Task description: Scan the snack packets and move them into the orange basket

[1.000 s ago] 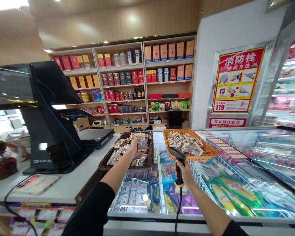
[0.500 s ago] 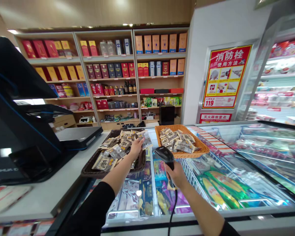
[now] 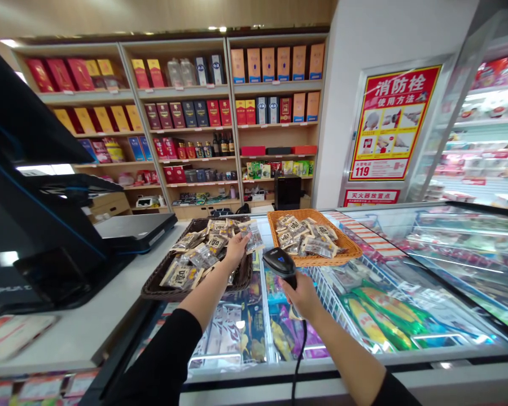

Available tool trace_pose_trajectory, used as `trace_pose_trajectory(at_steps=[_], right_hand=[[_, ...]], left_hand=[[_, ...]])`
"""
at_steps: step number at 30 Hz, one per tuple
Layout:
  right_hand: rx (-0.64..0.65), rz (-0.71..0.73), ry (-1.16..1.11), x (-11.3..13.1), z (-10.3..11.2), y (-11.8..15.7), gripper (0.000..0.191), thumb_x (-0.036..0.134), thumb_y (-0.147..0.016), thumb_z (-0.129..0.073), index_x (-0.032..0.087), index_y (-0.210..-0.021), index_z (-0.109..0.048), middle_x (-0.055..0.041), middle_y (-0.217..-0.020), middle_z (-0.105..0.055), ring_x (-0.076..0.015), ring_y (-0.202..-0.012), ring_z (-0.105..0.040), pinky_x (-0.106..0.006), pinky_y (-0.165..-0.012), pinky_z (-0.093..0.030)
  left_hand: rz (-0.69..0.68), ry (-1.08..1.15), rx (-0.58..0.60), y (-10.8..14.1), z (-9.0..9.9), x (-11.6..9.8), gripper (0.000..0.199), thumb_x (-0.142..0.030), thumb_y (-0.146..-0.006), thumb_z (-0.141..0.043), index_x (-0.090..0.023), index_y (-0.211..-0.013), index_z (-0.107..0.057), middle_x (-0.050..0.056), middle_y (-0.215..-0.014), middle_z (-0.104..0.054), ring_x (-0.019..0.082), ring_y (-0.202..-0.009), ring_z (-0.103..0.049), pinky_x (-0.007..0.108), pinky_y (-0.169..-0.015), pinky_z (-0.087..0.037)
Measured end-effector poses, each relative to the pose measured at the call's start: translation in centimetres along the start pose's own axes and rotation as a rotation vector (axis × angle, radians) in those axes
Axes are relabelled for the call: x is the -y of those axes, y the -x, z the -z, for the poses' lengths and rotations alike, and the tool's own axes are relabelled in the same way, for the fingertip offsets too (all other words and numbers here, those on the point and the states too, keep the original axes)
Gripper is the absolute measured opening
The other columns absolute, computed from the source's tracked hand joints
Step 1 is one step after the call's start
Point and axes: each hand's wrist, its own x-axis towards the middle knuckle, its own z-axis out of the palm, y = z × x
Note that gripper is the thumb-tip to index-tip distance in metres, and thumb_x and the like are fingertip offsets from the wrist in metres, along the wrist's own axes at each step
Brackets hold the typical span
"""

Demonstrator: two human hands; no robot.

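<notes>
My left hand (image 3: pixel 237 250) pinches a small snack packet (image 3: pixel 253 235) over the right rim of a dark brown wicker basket (image 3: pixel 152 286). Similar packets (image 3: pixel 180 275) with clear windows and dark lettering fill that basket. A black corded barcode scanner (image 3: pixel 280 262) is gripped in my right hand (image 3: pixel 301 294), its head angled up and left toward the held packet, a short gap apart. Just behind and right of the scanner, an orange wicker basket (image 3: pixel 349 251) holds more packets (image 3: pixel 307 235) of the same look. Part of the scanner's handle is hidden by my fingers.
Both baskets rest on a glass-topped freezer (image 3: pixel 254 372) with bagged goods inside. At left stand a white counter (image 3: pixel 80 332), a black checkout terminal (image 3: pixel 34 214) and a scale (image 3: pixel 135 228). Shelves of boxes (image 3: pixel 173 129) line the back wall. The scanner's cord (image 3: pixel 298 361) hangs down in front.
The view has tilted down slightly, so the shelves sit higher in it. The scanner's head has turned a little toward the left. Both hands keep their holds.
</notes>
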Motion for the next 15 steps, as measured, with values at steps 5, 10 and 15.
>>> trace_pose_trajectory(at_steps=[5,10,15], right_hand=[[0.037,-0.027,-0.03,0.0,0.3,0.1,0.025,0.041,-0.076,-0.062,0.02,-0.064,-0.06,0.0026,-0.038,-0.049,-0.0155,-0.037,-0.048,-0.025,-0.043,-0.035],[-0.001,-0.1,-0.196,-0.7,1.2,-0.5,0.04,0.05,-0.083,-0.055,0.02,-0.057,-0.052,0.0018,-0.039,-0.049,-0.0129,-0.035,-0.046,-0.025,-0.041,-0.038],[-0.301,-0.165,-0.445,-1.7,2.2,-2.0,0.04,0.058,-0.074,-0.062,0.019,-0.074,-0.055,0.0041,-0.046,-0.051,-0.0125,-0.033,-0.045,-0.025,-0.035,-0.037]], left_hand=[[-0.004,-0.016,0.008,0.0,0.1,0.1,0.033,-0.038,-0.082,-0.056,-0.014,-0.103,-0.063,0.005,-0.083,-0.073,0.02,-0.083,-0.068,0.032,-0.073,-0.053],[-0.106,-0.309,-0.032,0.0,-0.1,-0.5,0.029,-0.038,-0.082,-0.05,-0.015,-0.089,-0.065,0.005,-0.085,-0.071,0.02,-0.083,-0.065,0.029,-0.075,-0.049],[-0.178,-0.842,-0.042,-1.1,-4.4,-2.5,0.027,-0.035,-0.079,-0.053,-0.015,-0.091,-0.068,0.004,-0.074,-0.067,0.02,-0.074,-0.061,0.028,-0.07,-0.044]])
